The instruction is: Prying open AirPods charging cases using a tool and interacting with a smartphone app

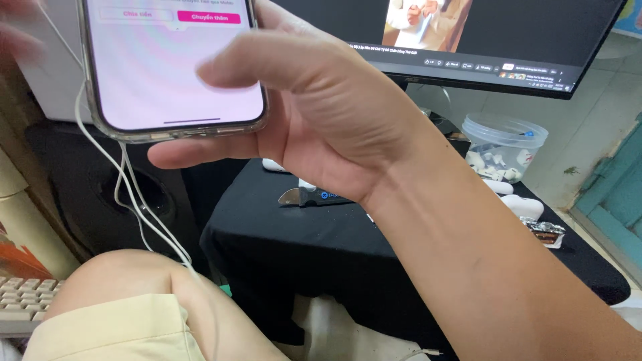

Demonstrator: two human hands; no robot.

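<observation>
My right hand (321,113) holds a phone (167,67) in a clear case, raised close to the camera. The fingers lie behind and under the phone, and the thumb hovers over its pink-white screen. A white cable (130,200) hangs from the phone's left side down past my knee (134,281). At the top left edge a blurred bit of what seems to be my left hand (15,30) shows beside the phone; its fingers cannot be made out.
Below the hand stands a table under a black cloth (281,241), with a small metal-tipped tool (304,196), a clear tub of small white parts (503,147) and white earbud cases (528,206). A monitor (508,40) stands behind, a beige keyboard (23,297) lower left.
</observation>
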